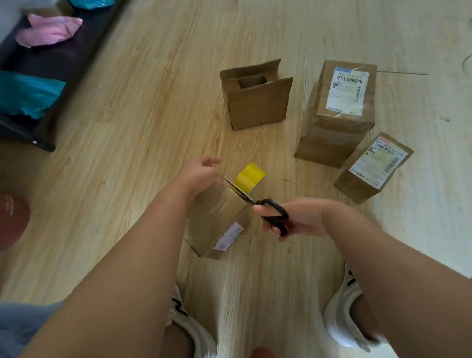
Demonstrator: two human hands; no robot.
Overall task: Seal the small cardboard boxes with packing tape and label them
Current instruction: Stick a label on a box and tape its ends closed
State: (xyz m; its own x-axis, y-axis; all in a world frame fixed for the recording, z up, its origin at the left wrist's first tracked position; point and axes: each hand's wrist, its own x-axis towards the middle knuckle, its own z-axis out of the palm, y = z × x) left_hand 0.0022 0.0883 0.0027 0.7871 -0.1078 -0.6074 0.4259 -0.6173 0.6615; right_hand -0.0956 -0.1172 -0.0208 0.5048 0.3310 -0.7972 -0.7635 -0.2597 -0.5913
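Small brown cardboard box sits on the wooden floor; left hand steadies its far edge, grip unclear, while right hand clamps black-handled scissors, blades aimed toward the yellow tape roll, probably to cut tape

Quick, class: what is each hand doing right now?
Left hand: fingers loosely curled above the box; a grip cannot be told.
Right hand: holds the scissors.
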